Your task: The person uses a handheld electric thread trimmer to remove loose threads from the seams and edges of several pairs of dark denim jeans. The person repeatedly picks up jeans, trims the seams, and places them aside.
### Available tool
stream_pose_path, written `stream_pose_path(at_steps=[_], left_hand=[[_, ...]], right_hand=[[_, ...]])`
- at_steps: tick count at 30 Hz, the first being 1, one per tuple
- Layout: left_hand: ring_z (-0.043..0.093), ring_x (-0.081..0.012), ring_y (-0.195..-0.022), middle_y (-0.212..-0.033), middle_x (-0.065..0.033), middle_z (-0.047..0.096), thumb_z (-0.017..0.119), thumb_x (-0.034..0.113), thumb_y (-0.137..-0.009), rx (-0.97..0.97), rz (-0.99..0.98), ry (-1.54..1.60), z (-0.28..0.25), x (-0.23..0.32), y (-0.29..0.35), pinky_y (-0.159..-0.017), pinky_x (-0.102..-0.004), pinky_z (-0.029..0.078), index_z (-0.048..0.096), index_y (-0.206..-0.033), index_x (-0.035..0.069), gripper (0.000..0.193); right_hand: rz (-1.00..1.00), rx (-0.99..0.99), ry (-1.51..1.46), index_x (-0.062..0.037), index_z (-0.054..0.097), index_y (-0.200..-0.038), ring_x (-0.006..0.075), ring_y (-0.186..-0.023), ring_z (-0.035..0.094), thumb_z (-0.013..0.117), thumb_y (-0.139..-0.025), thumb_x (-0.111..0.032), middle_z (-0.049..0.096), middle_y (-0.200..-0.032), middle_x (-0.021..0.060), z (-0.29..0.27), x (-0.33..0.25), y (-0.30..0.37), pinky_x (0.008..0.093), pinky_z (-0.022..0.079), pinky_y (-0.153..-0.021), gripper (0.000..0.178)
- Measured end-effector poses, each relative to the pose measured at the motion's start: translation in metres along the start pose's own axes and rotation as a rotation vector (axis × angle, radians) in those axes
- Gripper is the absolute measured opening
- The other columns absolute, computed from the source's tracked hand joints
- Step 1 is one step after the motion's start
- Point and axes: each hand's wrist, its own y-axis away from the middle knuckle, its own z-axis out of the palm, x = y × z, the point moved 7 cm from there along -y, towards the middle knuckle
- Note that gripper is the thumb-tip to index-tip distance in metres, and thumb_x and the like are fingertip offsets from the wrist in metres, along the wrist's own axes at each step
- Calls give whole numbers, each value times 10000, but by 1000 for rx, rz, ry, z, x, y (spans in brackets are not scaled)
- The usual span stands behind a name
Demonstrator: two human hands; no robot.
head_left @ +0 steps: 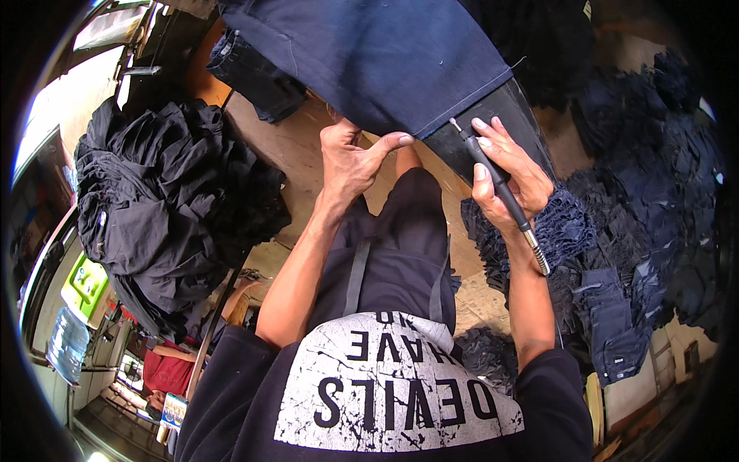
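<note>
A dark blue denim garment (392,58) with a pale stitched hem lies over a flat black board (504,115) in front of me. At its near edge my left hand (346,158) grips the cloth, thumb stretched along the edge and fingertips hidden beneath it. My right hand (512,173) holds a slim black rotary handpiece (493,177) like a pen. The tool's narrow metal tip points at the hem corner and is touching it or just short of it; I cannot tell which. A metal spring sleeve leaves its rear end along my right wrist.
A big heap of black cloth (169,208) stands to the left, with a folded dark garment (258,77) beyond it. Stacked dark denim (616,254) fills the right side. A person in a red shirt (165,366) is at the lower left, near a green plastic item (85,289).
</note>
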Motion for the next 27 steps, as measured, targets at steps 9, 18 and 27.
stream_pose_path(at_steps=[9, 18, 27], left_hand=[[576, -41, -658, -748, 40, 719, 953, 98, -894, 40, 157, -87, 6, -7, 2, -608, -253, 448, 803, -937, 5, 182], [603, -55, -690, -757, 30, 731, 952, 124, -891, 60, 181, -112, 4, -8, 0, -639, -262, 465, 808, -915, -4, 194], [641, -85, -740, -830, 3, 783, 948, 128, -894, 51, 188, -123, 4, -12, -1, -704, -283, 511, 820, -957, -14, 201]], right_hand=[[-62, -92, -11, 10, 817, -1077, 370, -1159, 810, 797, -769, 35, 833, -1047, 163, 10, 0, 6, 568, 596, -1120, 310], [-41, -80, 23, 24, 808, -1074, 380, -1168, 805, 782, -766, 44, 831, -1065, 176, 10, 0, 6, 574, 592, -1125, 310], [-53, -63, 28, 71, 783, -1114, 414, -1164, 800, 719, -840, 39, 819, -1079, 248, 6, 1, 5, 595, 579, -1126, 283]])
